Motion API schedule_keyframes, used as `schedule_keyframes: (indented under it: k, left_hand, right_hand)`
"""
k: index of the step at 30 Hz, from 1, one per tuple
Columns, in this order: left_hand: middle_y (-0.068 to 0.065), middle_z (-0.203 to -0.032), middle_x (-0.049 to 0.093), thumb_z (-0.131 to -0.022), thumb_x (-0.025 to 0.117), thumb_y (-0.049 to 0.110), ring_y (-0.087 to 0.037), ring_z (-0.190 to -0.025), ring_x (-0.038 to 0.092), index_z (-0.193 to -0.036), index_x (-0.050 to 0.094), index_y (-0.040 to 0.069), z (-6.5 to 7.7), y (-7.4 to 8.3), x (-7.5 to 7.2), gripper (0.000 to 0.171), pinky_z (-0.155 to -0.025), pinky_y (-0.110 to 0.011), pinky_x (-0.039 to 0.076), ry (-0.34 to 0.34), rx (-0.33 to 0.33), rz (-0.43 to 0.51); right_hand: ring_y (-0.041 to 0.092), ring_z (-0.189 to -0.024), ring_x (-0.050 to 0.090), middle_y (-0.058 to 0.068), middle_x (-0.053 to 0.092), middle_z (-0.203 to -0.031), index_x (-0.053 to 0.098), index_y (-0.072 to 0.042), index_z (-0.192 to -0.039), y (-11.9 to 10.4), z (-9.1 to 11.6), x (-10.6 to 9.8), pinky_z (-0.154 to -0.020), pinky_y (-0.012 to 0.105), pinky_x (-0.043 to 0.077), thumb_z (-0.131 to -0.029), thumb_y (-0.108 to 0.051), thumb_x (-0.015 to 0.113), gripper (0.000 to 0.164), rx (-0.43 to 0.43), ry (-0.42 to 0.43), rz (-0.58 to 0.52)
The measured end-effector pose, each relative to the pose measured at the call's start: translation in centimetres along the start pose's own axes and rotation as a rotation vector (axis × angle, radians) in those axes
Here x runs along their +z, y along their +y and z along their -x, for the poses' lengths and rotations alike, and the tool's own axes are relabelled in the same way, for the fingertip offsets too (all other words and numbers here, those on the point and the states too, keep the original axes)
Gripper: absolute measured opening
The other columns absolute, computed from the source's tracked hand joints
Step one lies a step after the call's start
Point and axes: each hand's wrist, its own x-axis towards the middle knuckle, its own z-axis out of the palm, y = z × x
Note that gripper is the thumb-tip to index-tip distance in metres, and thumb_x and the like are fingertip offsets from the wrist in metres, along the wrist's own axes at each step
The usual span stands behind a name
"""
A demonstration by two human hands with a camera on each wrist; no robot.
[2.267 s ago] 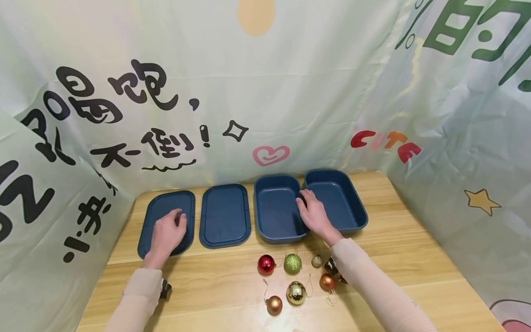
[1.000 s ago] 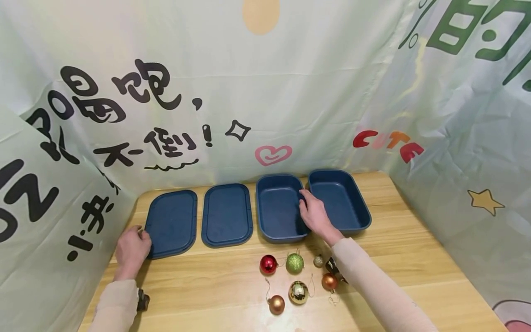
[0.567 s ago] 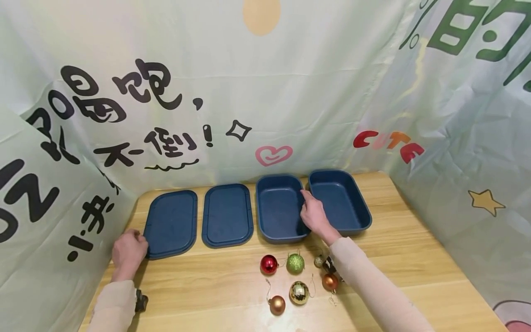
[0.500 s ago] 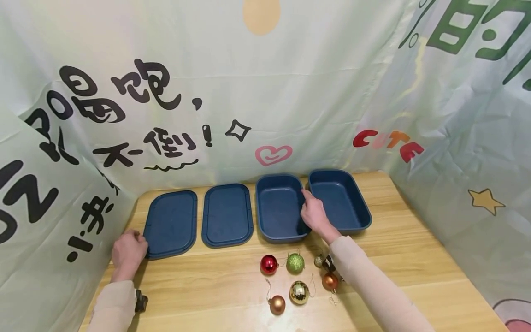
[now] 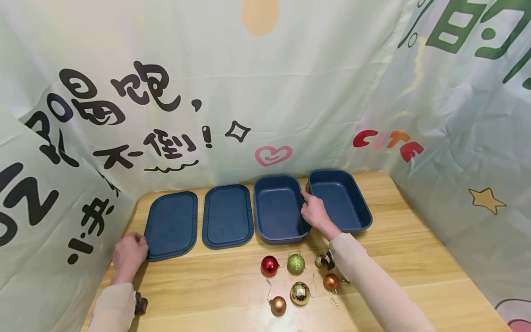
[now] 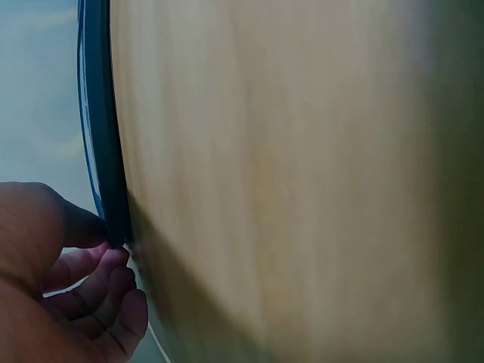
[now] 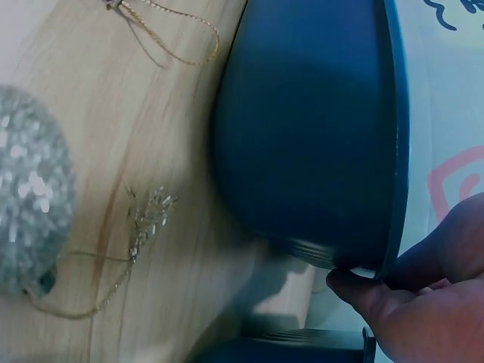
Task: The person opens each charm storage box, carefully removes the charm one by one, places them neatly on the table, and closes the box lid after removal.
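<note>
My left hand (image 5: 130, 252) is at the left edge of a flat dark blue lid (image 5: 173, 223). In the left wrist view, thumb and fingers pinch the lid's edge (image 6: 106, 144). A deep blue container (image 5: 277, 212) stands right of the two lids, and my right hand (image 5: 316, 212) grips its right rim. The right wrist view shows thumb and finger on either side of that container's wall (image 7: 310, 136). Between the held lid and held container lies a second blue lid (image 5: 227, 216). Another blue container (image 5: 338, 198) stands to the right, partly behind my right hand.
In front of the containers lie a red ball ornament (image 5: 269, 265), a glittery green one (image 5: 296, 263), a shiny gold one (image 5: 300, 293) and copper ones (image 5: 278, 305). A small silver glitter ball (image 7: 34, 189) lies by my right wrist. A printed curtain (image 5: 207, 92) hangs behind the wooden table.
My left hand has gone from over the left lid to its left edge. My right hand's fingers, earlier spread more at the container's rim, are now curled in. The held container has shifted slightly left.
</note>
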Motion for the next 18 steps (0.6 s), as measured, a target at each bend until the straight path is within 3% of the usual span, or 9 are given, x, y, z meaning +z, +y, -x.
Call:
schedule_keyframes:
  k: [2, 8, 13, 18]
  left_hand:
    - [-0.03, -0.103, 0.069, -0.099, 0.053, 0.015, -0.053, -0.098, 0.064, -0.101, 0.065, -0.003, 0.0, 0.0, 0.0, 0.022, -0.073, -0.056, 0.05, -0.002, -0.004, 0.0]
    - [-0.03, -0.104, 0.069, -0.1, 0.052, 0.016, -0.053, -0.098, 0.065, -0.102, 0.066, -0.003, 0.2, 0.2, -0.3, 0.024, -0.07, -0.055, 0.05, -0.007, -0.013, -0.004]
    - [-0.03, -0.1, 0.071, -0.101, 0.052, 0.016, -0.055, -0.093, 0.066, -0.103, 0.068, -0.005, 0.3, 0.6, -0.9, 0.027, -0.069, -0.056, 0.05, 0.025, 0.021, 0.015]
    - [-0.03, -0.103, 0.073, -0.102, 0.051, 0.014, -0.057, -0.098, 0.065, -0.114, 0.07, -0.008, 0.2, 0.9, -1.3, 0.032, -0.079, -0.061, 0.049, 0.058, 0.045, 0.064]
  right_hand:
    - [0.012, -0.047, 0.033, 0.027, 0.073, -0.103, 0.047, 0.006, -0.156, 0.0, 0.0, 0.1, -0.057, 0.029, 0.037, -0.098, 0.006, 0.04, 0.058, 0.005, -0.003, -0.008]
    - [0.011, -0.046, 0.033, 0.009, 0.055, -0.066, 0.045, 0.004, -0.157, 0.1, 0.0, 0.1, -0.055, 0.029, 0.036, -0.099, 0.005, 0.04, 0.058, 0.011, -0.012, -0.033]
    - [0.011, -0.045, 0.031, 0.006, 0.051, -0.065, 0.045, 0.003, -0.158, 0.1, 0.0, 0.0, -0.053, 0.028, 0.034, -0.1, 0.005, 0.04, 0.058, 0.015, -0.023, -0.045]
    - [0.011, -0.045, 0.031, 0.008, 0.053, -0.069, 0.044, 0.003, -0.158, 0.2, 0.0, 0.0, -0.053, 0.028, 0.034, -0.102, 0.003, 0.04, 0.056, 0.007, -0.026, -0.058]
